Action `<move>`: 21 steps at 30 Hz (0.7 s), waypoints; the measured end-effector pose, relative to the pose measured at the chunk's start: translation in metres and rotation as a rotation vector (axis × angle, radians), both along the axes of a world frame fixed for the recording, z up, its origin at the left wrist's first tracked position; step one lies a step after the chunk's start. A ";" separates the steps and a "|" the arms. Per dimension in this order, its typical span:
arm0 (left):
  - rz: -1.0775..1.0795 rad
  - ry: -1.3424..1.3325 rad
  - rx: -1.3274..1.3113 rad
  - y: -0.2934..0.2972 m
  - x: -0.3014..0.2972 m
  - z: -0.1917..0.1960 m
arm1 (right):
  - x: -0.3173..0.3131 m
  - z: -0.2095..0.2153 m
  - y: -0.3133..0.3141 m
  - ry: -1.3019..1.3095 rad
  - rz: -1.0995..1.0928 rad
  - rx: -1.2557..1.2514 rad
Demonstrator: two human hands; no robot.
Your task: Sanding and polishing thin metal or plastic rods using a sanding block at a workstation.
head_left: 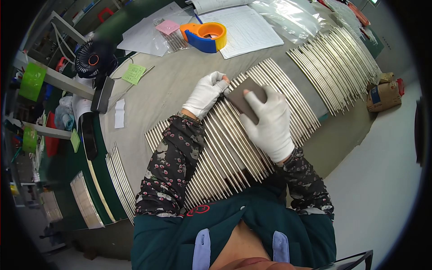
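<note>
A long row of thin shiny metal rods lies side by side on the grey bench cloth. My right hand, in a white glove, presses a flat brown-grey abrasive pad down on the rods. My left hand, also in a white glove, rests on the rods just left of the pad, fingers curled at the pad's edge. Both forearms wear dark patterned sleeves.
A second fan of metal rods lies at the right. An orange and blue tape dispenser, paper sheets, clear plastic bags, sticky notes and a small black fan sit at the bench's far side. More rods lie at left.
</note>
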State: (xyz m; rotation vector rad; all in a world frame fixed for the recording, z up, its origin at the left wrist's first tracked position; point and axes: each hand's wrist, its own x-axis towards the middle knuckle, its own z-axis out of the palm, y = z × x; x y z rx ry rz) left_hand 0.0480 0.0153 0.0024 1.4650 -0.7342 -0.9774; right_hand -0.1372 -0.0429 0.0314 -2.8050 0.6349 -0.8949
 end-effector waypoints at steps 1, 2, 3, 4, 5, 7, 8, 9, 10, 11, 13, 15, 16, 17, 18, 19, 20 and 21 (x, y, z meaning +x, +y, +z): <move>-0.005 0.013 0.020 -0.002 -0.001 0.003 | -0.003 -0.003 -0.016 0.041 -0.146 -0.036; -0.012 0.011 0.018 -0.004 -0.003 0.002 | -0.008 -0.004 -0.031 0.083 -0.292 -0.071; -0.015 0.004 0.000 -0.005 -0.002 -0.002 | -0.010 -0.003 -0.031 0.039 -0.262 -0.055; -0.007 -0.002 -0.023 -0.001 -0.002 -0.003 | -0.009 0.000 -0.015 -0.046 -0.138 -0.082; 0.016 -0.049 -0.031 0.000 0.001 -0.002 | -0.005 0.005 -0.001 -0.022 -0.023 -0.065; -0.002 -0.019 -0.012 -0.001 0.003 -0.001 | -0.003 0.000 -0.003 -0.017 0.033 -0.023; -0.015 0.008 0.003 -0.001 0.002 -0.001 | -0.004 0.000 -0.016 0.023 -0.115 -0.004; -0.007 0.002 0.005 -0.002 0.003 0.000 | -0.007 -0.002 -0.026 0.033 -0.182 -0.046; -0.003 0.001 0.004 -0.003 0.003 0.000 | -0.007 -0.001 -0.031 0.044 -0.249 -0.088; -0.006 0.003 -0.021 -0.004 0.004 -0.001 | -0.010 -0.001 -0.021 -0.025 -0.129 -0.075; -0.008 0.011 -0.036 -0.002 0.003 -0.003 | -0.008 0.001 -0.002 -0.018 0.018 -0.059; -0.033 -0.002 -0.018 -0.002 0.004 -0.002 | -0.009 0.000 -0.014 0.105 -0.144 -0.033; -0.035 -0.004 -0.021 -0.003 0.003 -0.003 | -0.012 -0.001 -0.030 0.173 -0.308 -0.030; -0.037 -0.006 -0.022 -0.003 0.001 -0.004 | -0.017 -0.003 -0.034 0.085 -0.283 -0.034; -0.030 -0.012 -0.023 -0.003 0.004 -0.005 | -0.014 0.002 -0.021 0.010 -0.176 -0.050; -0.030 0.001 -0.030 -0.002 0.006 -0.006 | -0.013 0.005 -0.004 0.029 -0.030 -0.009; -0.024 0.003 -0.023 0.002 0.006 -0.006 | -0.011 0.006 0.007 0.047 0.115 0.031; -0.022 0.000 -0.017 0.001 0.005 -0.004 | -0.012 0.003 0.007 0.061 0.064 -0.027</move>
